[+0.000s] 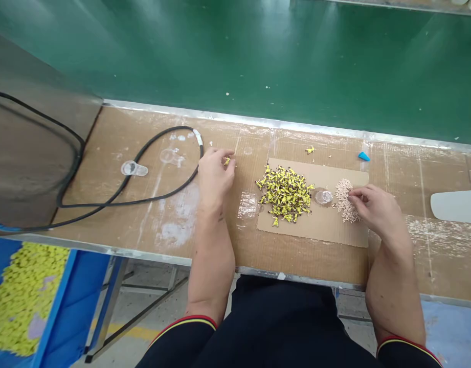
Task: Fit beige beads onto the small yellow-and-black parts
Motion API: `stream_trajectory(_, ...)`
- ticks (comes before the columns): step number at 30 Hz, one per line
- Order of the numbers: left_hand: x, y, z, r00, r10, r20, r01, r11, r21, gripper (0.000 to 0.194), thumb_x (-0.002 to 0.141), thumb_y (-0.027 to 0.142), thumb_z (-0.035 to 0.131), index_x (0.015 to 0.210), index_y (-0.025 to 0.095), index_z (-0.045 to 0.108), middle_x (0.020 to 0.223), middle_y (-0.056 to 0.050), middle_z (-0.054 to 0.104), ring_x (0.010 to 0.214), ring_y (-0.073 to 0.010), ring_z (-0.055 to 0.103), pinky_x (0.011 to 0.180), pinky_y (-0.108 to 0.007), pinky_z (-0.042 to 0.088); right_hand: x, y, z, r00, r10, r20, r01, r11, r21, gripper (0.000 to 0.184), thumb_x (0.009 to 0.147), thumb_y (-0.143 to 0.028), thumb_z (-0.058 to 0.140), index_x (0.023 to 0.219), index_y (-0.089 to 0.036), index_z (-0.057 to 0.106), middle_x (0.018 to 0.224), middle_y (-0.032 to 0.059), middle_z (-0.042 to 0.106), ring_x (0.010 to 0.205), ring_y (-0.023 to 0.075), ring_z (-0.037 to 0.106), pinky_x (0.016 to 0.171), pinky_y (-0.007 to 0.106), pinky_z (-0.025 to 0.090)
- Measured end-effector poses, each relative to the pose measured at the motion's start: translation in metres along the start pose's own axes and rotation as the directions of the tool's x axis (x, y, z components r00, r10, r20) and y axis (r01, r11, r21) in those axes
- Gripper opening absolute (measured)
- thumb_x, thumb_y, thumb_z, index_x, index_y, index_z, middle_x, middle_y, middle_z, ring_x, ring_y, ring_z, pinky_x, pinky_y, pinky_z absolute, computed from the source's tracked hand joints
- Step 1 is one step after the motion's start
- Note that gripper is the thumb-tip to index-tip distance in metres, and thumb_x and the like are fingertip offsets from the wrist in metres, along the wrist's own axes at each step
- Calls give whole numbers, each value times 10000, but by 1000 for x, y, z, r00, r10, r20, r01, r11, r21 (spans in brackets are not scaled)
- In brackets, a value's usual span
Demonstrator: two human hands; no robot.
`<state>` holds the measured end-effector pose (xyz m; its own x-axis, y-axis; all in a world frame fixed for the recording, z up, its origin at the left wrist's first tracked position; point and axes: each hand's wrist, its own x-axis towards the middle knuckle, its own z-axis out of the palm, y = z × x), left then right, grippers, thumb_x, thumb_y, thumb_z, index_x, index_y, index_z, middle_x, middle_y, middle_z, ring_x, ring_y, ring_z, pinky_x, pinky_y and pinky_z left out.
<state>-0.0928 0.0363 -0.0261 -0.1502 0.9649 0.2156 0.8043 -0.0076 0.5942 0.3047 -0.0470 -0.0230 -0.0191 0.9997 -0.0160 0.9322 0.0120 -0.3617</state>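
Between the thumb and fingers of my left hand point(217, 174) is a small yellow figure piece point(227, 161), held over the brown table left of the cardboard. My right hand point(377, 208) pinches at the edge of a pile of tiny pale pink pieces point(344, 197); its fingertips are closed, and whatever is in them is too small to make out. A heap of yellow and dark brown figure pieces point(285, 194) covers the left of the flat cardboard sheet point(319, 232). Between the two piles sits a small clear cup point(323, 197).
A black cable point(158, 199) loops across the left of the table, with a clear plastic scoop-like cup point(134, 168) on it. A blue cone-shaped piece point(364, 156) lies behind the cardboard. A blue bin point(72, 306) of yellow pieces stands lower left; a green belt point(235, 61) runs behind.
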Motion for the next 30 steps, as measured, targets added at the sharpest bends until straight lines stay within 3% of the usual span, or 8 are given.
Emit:
stream_trajectory(4,-5,16,-4,988,128,-86,-140,978,-154,161,880,157,630,973,214,749,950,-51,720,818,-192,661,805,-345,551,-1,-3,-3,999,-28,-34,28,999,15,197,899,-318,533,836,-242,704,904,79,744,828,273,678,675,393,471)
stream_trajectory(6,-9,26,1,968,251,16,-241,944,-226,198,913,137,589,993,221,748,975,-53,728,871,-197,669,823,-346,553,-2,-4,-8,998,-23,-54,27,997,77,181,900,-316,539,854,-236,694,866,76,731,772,253,665,676,388,481)
stream_trajectory(9,-14,34,18,894,398,204,-355,909,-217,324,941,82,497,1112,210,740,1099,-89,720,1025,-227,658,937,-400,538,-3,-6,-15,998,-3,-69,14,988,153,153,891,-322,569,860,-230,686,798,60,716,664,219,628,627,364,473)
stream_trajectory(15,-15,28,42,860,382,338,-392,919,-41,336,964,112,486,1147,198,755,1170,-134,698,1097,-286,610,975,-454,497,-5,-12,-23,985,148,-92,-126,968,217,111,840,-301,608,785,-221,663,698,34,696,548,179,593,561,332,470)
stream_trajectory(19,-12,25,40,878,355,322,-354,933,-63,265,939,145,544,1043,197,782,1029,-112,707,1008,-273,627,938,-429,509,-7,-13,-22,965,224,-138,-158,913,376,91,805,-293,683,773,-207,681,735,39,731,615,182,651,578,314,508)
stream_trajectory(23,-9,26,33,913,310,263,-280,949,-145,173,883,162,632,946,201,789,877,-55,690,833,-211,644,831,-352,537,-9,-16,-20,959,188,-211,-24,798,602,102,807,-271,746,753,-204,689,783,32,753,665,159,670,604,291,546)
stream_trajectory(26,-10,32,26,949,295,109,-266,937,-228,124,855,163,683,904,212,786,819,-22,675,766,-175,633,766,-314,537,-10,-24,-20,950,173,-261,55,728,684,83,797,-264,806,809,-219,737,771,17,757,661,151,682,595,280,569)
stream_trajectory(30,-20,49,18,950,300,-84,-304,832,-464,110,865,160,734,937,225,786,877,-16,677,779,-139,634,751,-290,550,-13,-37,-20,945,119,-304,143,688,712,65,824,-268,818,882,-246,798,803,23,779,684,168,708,574,298,581)
